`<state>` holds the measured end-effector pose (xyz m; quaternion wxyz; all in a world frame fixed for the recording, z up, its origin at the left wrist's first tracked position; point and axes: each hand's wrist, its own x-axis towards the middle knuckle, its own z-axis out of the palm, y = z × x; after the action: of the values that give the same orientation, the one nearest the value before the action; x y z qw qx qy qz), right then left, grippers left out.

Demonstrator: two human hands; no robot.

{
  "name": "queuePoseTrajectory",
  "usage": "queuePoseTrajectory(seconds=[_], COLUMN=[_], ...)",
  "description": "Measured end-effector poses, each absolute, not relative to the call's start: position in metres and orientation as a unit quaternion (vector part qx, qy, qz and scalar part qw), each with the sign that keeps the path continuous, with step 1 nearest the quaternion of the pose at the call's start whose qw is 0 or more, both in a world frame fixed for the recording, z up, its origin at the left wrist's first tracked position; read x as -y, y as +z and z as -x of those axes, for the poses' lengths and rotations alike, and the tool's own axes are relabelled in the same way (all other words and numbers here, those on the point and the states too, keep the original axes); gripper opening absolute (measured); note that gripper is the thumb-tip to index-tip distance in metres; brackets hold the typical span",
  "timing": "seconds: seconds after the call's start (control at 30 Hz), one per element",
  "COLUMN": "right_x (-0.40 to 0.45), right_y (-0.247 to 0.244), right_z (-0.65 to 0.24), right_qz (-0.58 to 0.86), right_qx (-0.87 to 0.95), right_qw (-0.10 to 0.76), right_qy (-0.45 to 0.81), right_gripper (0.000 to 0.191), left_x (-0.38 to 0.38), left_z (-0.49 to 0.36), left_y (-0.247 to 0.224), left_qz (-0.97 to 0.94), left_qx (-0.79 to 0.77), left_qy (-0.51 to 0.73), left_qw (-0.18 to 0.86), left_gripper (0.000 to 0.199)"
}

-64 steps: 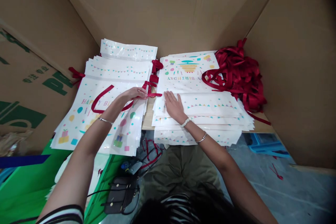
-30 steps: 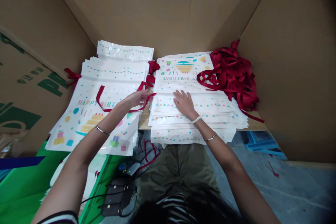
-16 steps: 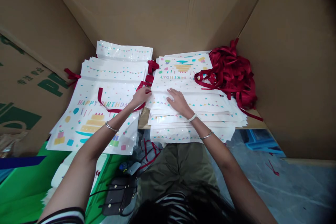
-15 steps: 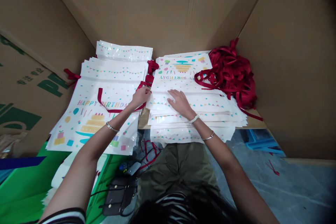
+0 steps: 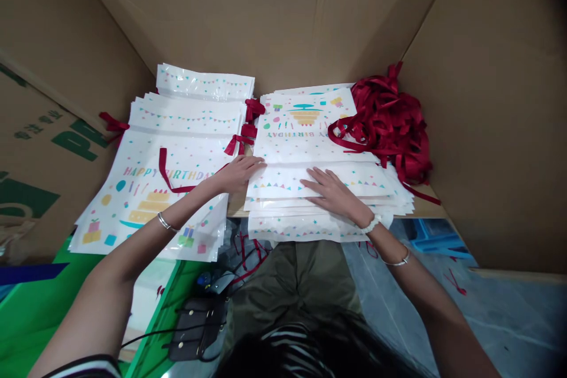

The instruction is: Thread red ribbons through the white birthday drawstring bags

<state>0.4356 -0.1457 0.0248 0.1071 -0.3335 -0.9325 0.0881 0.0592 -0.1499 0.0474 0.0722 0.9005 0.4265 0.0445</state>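
Note:
Two piles of white printed bags lie side by side. My right hand (image 5: 334, 192) rests palm down, fingers spread, on the top bag of the right pile (image 5: 310, 150). My left hand (image 5: 241, 172) reaches to that pile's left edge, fingertips on the bag; its fingers look extended, and nothing shows in them. Under my left wrist is the left pile (image 5: 177, 147), with "HAPPY BIRTHDAY" and a cake print. A loose red ribbon (image 5: 165, 171) lies across it, and red bows (image 5: 253, 109) stick out along its right side.
A heap of red ribbons (image 5: 392, 124) sits at the right pile's back right. Cardboard walls (image 5: 248, 18) enclose the back and sides. Below are a green bin (image 5: 39, 313) at left, a dark bag (image 5: 195, 328) and a blue plastic object (image 5: 436, 236) at right.
My right hand has slid right and slightly down over the top bag. My left hand has moved from a closed pinch at the gap onto the right pile's edge, its fingers now extended.

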Motion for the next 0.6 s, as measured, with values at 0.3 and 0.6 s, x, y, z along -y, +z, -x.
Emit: queuePoseTrajectory(seconds=[0.3,0.6], right_x=[0.141,0.138], right_y=[0.059,0.123], right_z=[-0.429,-0.452], right_qz=[0.333,0.392], right_qx=[0.922,0.874], right_qw=[0.129,0.269], right_qy=[0.149,0.097], right_gripper=[0.045,0.064], left_x=[0.156,0.134], left_z=[-0.055,-0.061], left_y=[0.077,0.075], left_qz=[-0.850,-0.817], left_qx=[-0.446,-0.464], left_qy=[0.098,0.166], left_qw=[0.265,0.300], left_gripper=[0.065,0.028])
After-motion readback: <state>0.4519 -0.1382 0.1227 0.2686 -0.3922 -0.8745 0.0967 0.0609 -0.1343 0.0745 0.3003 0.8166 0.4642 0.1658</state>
